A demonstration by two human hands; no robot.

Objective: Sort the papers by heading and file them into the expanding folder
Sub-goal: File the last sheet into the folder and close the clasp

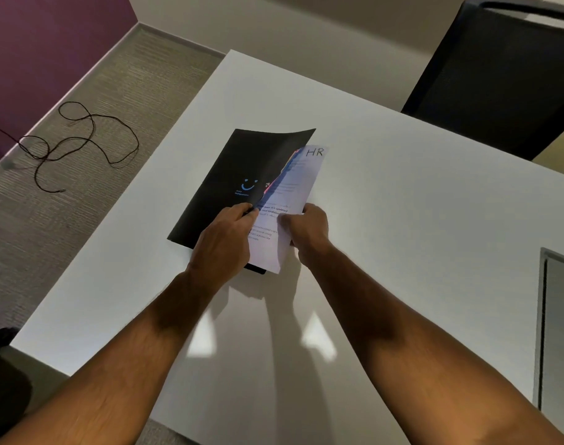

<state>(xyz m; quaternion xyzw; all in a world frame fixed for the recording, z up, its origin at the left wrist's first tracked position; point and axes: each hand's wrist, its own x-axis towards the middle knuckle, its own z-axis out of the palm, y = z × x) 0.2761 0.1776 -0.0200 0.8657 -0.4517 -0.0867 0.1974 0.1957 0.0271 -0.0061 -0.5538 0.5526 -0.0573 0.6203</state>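
- Both forearms reached out over the white table.
- Right hand pinched the near right edge of a paper headed "HR".
- Left hand gripped the black folder, lifting its cover.
- Paper's far part lay inside the folder, beside coloured tabs.

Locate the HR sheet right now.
Head view, table centre: the HR sheet is partly inside the black expanding folder, pinched by the right hand while the left hand lifts the cover.
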